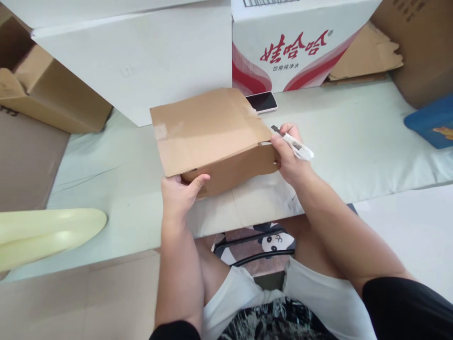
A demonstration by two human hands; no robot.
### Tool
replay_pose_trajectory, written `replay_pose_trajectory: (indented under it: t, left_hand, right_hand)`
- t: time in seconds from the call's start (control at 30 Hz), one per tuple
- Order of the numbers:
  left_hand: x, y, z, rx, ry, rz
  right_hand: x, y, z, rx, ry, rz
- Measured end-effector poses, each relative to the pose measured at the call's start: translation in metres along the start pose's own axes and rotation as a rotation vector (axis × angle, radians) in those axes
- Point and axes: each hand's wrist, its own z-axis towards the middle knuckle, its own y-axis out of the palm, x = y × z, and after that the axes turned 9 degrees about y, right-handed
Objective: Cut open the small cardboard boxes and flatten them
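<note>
A brown cardboard box (212, 127) sits on the pale green cloth in front of me, its broad top face up and bits of clear tape at its ends. At its near left corner my left hand (179, 193) grips it, thumb on the front side and fingers hidden underneath or behind. My right hand (290, 153) is closed at the near right corner, touching the box. Between its fingers is a white utility knife (299, 147), with a dark tip pointing up and left over the box's edge.
Behind the box stand a plain white carton (141, 61) and a white-and-red water carton (283, 52). A phone (264, 102) lies beside the box. Brown boxes (67, 89) and a pale yellow plastic object (53, 231) are left; a blue object (432, 123) is right.
</note>
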Motion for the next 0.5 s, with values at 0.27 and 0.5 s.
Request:
replay_pose_trajectory:
  t: [0.27, 0.5]
  left_hand:
    - [0.004, -0.004, -0.005, -0.037, -0.143, -0.104]
    - [0.025, -0.020, -0.001, 0.006, -0.335, -0.696]
  right_hand:
    - [0.005, -0.002, 0.003, 0.083, -0.072, -0.056]
    - [0.008, -0.004, 0.007, 0.092, -0.102, 0.011]
